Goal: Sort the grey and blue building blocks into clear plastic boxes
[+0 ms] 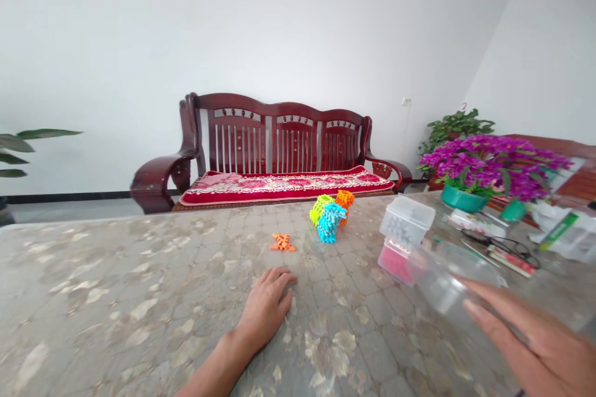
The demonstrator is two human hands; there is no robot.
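Observation:
My left hand [267,304] lies palm down on the marbled table [116,298], fingers loosely bent, with nothing in it. A small orange toy piece [282,242] lies just beyond it. Farther back stands a cluster of blue, green and orange interlocking pieces [331,214]. My right hand [531,341] comes in from the lower right with its fingers stretched out. Its fingertips are at a tilted, blurred clear plastic box [447,279]. Whether they grip the box I cannot tell.
A clear lidded box [407,218] sits on a pink box [395,260]. Purple flowers in a teal pot [484,167], glasses [500,243] and packages [565,232] crowd the right side. A dark red wooden bench [279,155] stands behind the table.

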